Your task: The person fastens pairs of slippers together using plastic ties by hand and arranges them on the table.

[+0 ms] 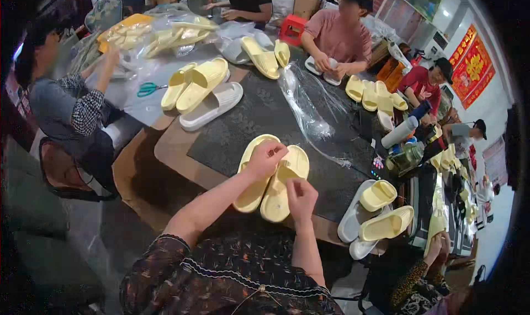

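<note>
A pair of pale yellow slide slippers lies side by side on the table in front of me. Over the strap of the left slipper [250, 197] is my left hand [268, 159], its thumb and fingers pinched together. My right hand [302, 199] is closed in a similar pinch beside the near part of the right slipper [274, 203]. Whatever thin thing the fingertips may hold is too small to make out. Just beyond the pair, a bundle of clear plastic strands [309, 122] is spread over the dark table mat [243, 119].
Yellow slippers [201, 83] and a white slipper [212, 106] lie at the far left, near teal scissors [149, 88]. More yellow slippers [386, 224] rest on white ones at the right. A bottle [400, 131] and jar [406, 157] stand beyond. Several people work around the table.
</note>
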The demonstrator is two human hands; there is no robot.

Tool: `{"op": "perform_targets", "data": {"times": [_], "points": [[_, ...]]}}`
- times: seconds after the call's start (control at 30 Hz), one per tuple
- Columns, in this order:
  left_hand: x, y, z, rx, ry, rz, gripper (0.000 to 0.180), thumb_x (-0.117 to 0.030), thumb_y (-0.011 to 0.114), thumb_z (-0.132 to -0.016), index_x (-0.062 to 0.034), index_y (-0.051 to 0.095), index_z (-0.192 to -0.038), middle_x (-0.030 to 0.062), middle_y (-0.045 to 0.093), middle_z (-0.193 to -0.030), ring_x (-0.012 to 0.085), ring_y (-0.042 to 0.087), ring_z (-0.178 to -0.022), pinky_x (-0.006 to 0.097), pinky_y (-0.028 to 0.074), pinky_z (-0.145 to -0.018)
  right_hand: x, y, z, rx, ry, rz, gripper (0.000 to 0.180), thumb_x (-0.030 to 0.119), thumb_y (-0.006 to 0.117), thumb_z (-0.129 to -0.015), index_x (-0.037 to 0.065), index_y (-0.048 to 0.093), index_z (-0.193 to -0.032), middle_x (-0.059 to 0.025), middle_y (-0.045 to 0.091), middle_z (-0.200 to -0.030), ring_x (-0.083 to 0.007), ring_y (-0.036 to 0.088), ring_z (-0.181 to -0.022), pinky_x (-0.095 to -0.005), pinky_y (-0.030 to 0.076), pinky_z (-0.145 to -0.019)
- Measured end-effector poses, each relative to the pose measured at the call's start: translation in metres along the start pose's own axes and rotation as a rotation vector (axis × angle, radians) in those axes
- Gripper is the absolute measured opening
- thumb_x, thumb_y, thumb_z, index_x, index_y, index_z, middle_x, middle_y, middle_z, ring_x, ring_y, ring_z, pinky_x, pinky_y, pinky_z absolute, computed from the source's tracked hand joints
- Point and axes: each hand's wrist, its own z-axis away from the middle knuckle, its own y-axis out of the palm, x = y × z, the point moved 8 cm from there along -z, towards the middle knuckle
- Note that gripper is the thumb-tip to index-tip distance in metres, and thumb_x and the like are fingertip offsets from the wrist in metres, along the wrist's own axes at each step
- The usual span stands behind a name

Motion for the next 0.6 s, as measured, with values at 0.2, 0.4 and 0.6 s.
{"op": "perform_targets", "data": {"times": [0.2,0.4,0.6], "points": [[0.001,0.000,-0.003,0.007,-0.005,0.047,0.017,-0.017,0.066,-0.086,-0.0009,0.068,-0.090,0.0009,0.063,-0.078,0.0065,0.054,-0.067,0.023,0.044,-0.061,0.006,0.035,0.014,0.317,0.091,0.421,0.039,0.035,0.067,-0.084,0.000,0.064,-0.101,-0.0130,0.064,-0.070,-0.0287,0.063,-0.063,-0.0376,0.049,-0.061],[0.002,-0.001,0.003,0.167,-0.123,0.025,0.020,-0.021,0.065,-0.086,-0.0026,0.069,-0.094,0.0012,0.065,-0.083,0.0070,0.057,-0.074,0.023,0.046,-0.067,-0.005,0.057,0.000,0.323,0.151,0.561,0.040,0.037,0.066,-0.083,-0.001,0.056,-0.091,-0.0202,0.064,-0.076,-0.0382,0.063,-0.074,-0.0452,0.050,-0.068],[-0.049,-0.060,-0.027,0.109,0.196,-0.291,0.031,-0.020,0.071,-0.078,-0.0062,0.064,-0.104,0.0101,0.060,-0.111,0.0230,0.057,-0.102,0.032,0.049,-0.082,-0.019,0.049,-0.006,0.194,0.075,0.383,0.034,0.029,0.066,-0.082,-0.002,0.057,-0.092,-0.0218,0.064,-0.077,-0.0402,0.063,-0.076,-0.0465,0.050,-0.069]]}}
